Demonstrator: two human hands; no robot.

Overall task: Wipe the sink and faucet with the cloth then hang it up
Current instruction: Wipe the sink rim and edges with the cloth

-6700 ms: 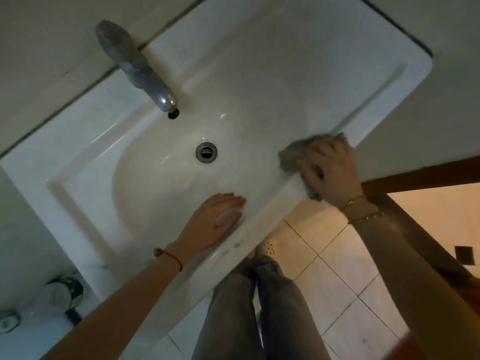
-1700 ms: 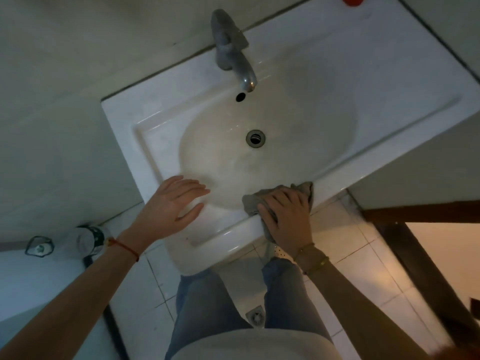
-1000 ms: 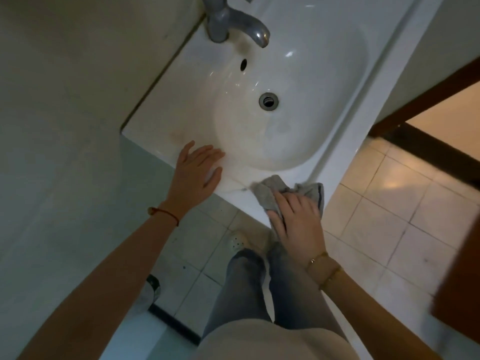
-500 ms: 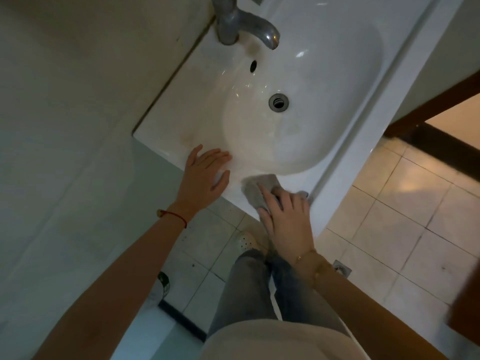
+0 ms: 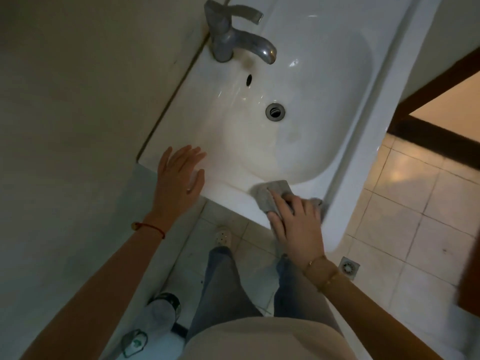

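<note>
White porcelain fills the upper middle of the view: one sink (image 5: 298, 81) with one round drain (image 5: 275, 112) in the bowl, one small overflow slot (image 5: 249, 79) above it, and one dull metal faucet (image 5: 233, 42) at the far rim, against the wall (image 5: 78, 87). One grey cloth (image 5: 270, 194) lies flat on the near rim of the sink, toward its right corner. The right hand (image 5: 298, 224) presses down on the cloth with fingers laid nearly straight over it, so its grip is not clenched around the fabric but flattened on it. The left hand (image 5: 179, 183) rests spread and released on the near left corner of the sink, holding nothing, well apart from the cloth. One red string bracelet (image 5: 149, 226) circles the left wrist; thin gold bracelets (image 5: 322, 271) circle the right one, though their count is unclear. The sink's left edge runs along the wall, while its right edge and near edge hang free over the tiled floor (image 5: 402, 229). One floor drain (image 5: 349, 267) sits just beside the right forearm. One shoe (image 5: 223, 237) shows below the near rim. Open floor stretches to the right, toward a dark door frame (image 5: 428, 81).
</note>
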